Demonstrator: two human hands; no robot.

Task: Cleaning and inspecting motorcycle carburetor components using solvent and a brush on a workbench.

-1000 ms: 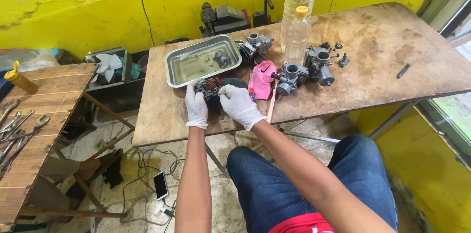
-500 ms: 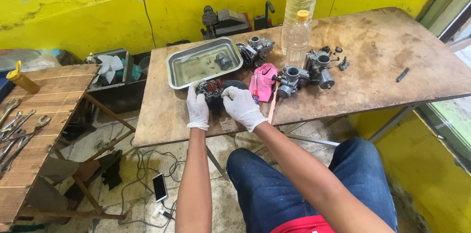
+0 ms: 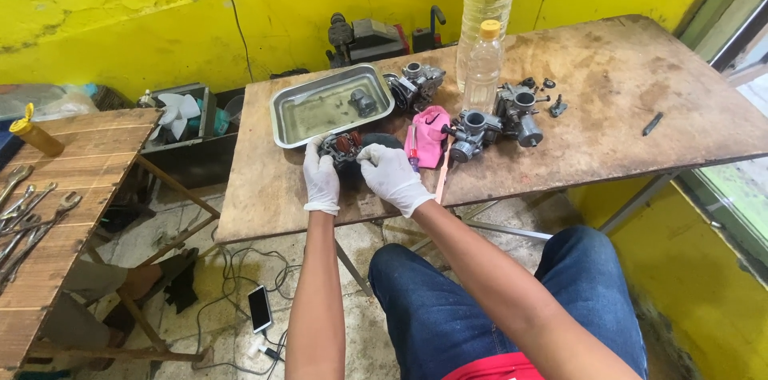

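Little has shifted since the earlier frames: both gloved hands stay on the dark engine part [image 3: 350, 148] near the bench's front edge. From the head view, the left hand [image 3: 322, 178] grips its left side and the right hand [image 3: 394, 175] closes over its right, just below the steel tray [image 3: 282, 112] and beside a pink rag [image 3: 428, 134].

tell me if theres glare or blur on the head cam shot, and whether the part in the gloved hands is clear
Head view: soft, even daylight, mostly sharp; mild glare on the liquid in the metal tray. The dark part between the left hand and right hand stays shadowed, its detail unreadable. Wide-lens bending at the table edges.
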